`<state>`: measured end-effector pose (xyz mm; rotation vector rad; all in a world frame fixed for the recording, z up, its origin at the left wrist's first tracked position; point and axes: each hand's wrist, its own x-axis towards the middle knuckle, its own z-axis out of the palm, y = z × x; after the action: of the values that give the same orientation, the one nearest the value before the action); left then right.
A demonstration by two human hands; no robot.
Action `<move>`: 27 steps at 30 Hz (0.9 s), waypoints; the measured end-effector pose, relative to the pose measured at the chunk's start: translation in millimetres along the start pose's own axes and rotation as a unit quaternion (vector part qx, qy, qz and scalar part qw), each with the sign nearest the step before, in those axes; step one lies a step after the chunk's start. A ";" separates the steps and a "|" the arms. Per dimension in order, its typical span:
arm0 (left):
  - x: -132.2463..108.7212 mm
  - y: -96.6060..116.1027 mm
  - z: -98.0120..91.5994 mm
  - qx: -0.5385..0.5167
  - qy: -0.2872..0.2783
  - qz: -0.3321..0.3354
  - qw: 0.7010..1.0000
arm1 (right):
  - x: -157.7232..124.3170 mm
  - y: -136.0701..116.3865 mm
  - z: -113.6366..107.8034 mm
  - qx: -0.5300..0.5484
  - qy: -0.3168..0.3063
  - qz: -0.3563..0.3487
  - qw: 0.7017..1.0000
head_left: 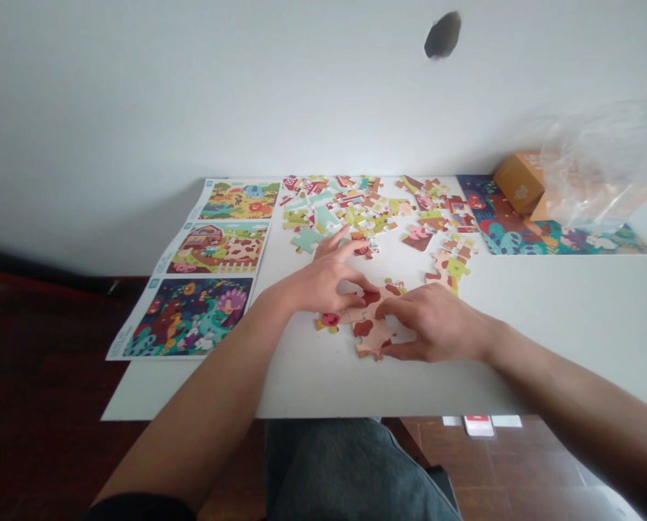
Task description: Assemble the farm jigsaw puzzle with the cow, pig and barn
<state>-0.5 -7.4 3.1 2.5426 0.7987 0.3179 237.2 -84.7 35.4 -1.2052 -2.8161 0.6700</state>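
Fingers of the left hand and right hand bend onto brown-spotted puzzle pieces toward the front edge of the table; whether gripping, I cannot tell.

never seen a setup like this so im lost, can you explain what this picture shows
There is no machine: these are one person's bare left hand and right hand. A camera worn on that person's head, looking forward and down, gives this single view. On the white table lie loose puzzle pieces, a printed sheet at the left, and at the right a dark picture, an orange box and clear plastic. Both hands' fingers are at some spotted pieces; how firmly they grip is unclear.
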 end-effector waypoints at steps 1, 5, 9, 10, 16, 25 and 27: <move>-0.1 -0.1 -0.1 -0.002 0.001 0.001 1.000 | 0.0 0.3 0.4 -0.001 0.000 0.000 1.000; -0.2 1.0 -1.2 -0.001 -0.002 0.000 1.000 | 0.4 1.1 1.9 0.004 0.004 -0.006 1.000; -0.1 1.7 -1.2 0.005 -0.006 -0.004 1.000 | 1.5 1.0 2.9 0.009 0.013 -0.011 1.000; -0.1 1.6 -1.0 0.005 -0.005 -0.004 1.000 | 1.8 0.9 3.1 0.008 0.013 -0.009 1.000; 0.1 1.8 -1.2 0.007 -0.004 -0.002 1.000 | 1.3 1.0 4.4 0.012 0.010 -0.013 1.000; -0.4 0.7 -2.3 0.011 -0.008 -0.002 1.000 | -0.4 0.4 4.6 0.018 0.032 -0.017 0.999; -0.4 0.5 -2.5 0.015 -0.012 -0.004 1.000 | -0.6 1.1 4.4 0.032 0.037 -0.040 0.998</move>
<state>-1.4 -7.2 5.5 2.5659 0.8110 0.2739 237.6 -86.1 31.1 -1.0788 -2.7442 0.6901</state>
